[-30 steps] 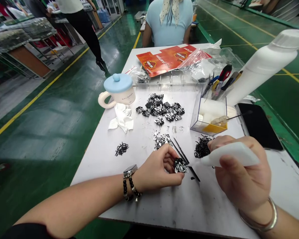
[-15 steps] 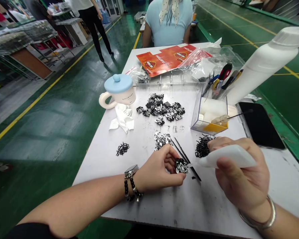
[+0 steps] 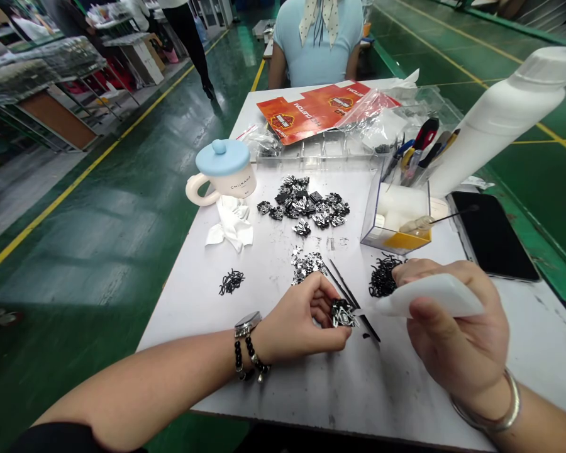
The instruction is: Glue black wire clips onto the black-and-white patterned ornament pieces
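Between the thumb and fingers of my left hand [image 3: 311,318] is a small black-and-silver part [image 3: 343,313], held just over the table. My right hand [image 3: 457,333] grips a white glue bottle [image 3: 441,297], lying sideways with its thin nozzle pointing left at the part. The nozzle tip is at the part's right edge; whether it touches, I cannot tell. Behind my left hand lie a pair of dark tweezers [image 3: 342,283] and a pile of small silver pieces [image 3: 307,265]. Beside my right fingers is a heap of short black curved pieces [image 3: 382,277].
Similar black-and-silver parts [image 3: 304,201] are piled mid-table. Around them stand a lidded mug [image 3: 233,179], a crumpled tissue [image 3: 233,226], a clear tool box [image 3: 396,217], a tall white bottle [image 3: 504,123] and a phone [image 3: 495,236]. More black pieces [image 3: 231,282] lie left. A person [image 3: 318,47] sits beyond.
Both hands, the part and the glue bottle hold nearly the same position. In the background, a walking person has moved a little along the aisle.
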The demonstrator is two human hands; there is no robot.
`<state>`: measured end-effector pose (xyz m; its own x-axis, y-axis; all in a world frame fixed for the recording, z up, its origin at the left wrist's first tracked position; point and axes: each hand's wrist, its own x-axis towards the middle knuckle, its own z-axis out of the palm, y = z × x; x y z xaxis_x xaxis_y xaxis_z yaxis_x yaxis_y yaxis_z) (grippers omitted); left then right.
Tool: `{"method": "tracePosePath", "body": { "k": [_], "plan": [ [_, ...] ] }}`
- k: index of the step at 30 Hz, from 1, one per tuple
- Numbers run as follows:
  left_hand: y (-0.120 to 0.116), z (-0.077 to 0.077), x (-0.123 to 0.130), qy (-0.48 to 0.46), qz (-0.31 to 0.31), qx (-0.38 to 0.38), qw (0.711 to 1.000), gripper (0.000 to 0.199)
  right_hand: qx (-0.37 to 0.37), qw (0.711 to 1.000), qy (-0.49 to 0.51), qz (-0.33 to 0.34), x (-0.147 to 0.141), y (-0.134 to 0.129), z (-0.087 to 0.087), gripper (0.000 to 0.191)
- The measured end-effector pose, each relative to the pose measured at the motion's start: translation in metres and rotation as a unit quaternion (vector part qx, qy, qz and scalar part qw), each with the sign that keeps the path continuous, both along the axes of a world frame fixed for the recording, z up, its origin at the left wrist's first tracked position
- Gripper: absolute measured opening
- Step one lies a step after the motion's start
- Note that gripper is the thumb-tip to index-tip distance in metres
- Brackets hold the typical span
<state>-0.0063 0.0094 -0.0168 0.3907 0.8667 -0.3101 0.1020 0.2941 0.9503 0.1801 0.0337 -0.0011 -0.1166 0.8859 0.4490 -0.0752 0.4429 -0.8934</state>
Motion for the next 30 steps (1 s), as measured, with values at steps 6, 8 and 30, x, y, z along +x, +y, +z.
{"method": "tracePosePath", "body": {
  "k": [6,8,30],
  "plan": [
    [0.0,0.0,-0.001,0.002,-0.001,0.004,1.0,0.036,-0.018,0.999,0.027,0.006,0.0,0.0,0.0,0.007],
    [0.0,0.0,-0.001,0.003,-0.002,0.006,1.0,0.036,-0.024,0.999,0.039,-0.006,0.0,0.001,0.0,0.009],
    [0.0,0.003,-0.001,0.003,-0.002,0.003,1.0,0.035,-0.03,0.982,-0.018,-0.185,0.0,0.019,-0.008,0.02]
  ]
}}
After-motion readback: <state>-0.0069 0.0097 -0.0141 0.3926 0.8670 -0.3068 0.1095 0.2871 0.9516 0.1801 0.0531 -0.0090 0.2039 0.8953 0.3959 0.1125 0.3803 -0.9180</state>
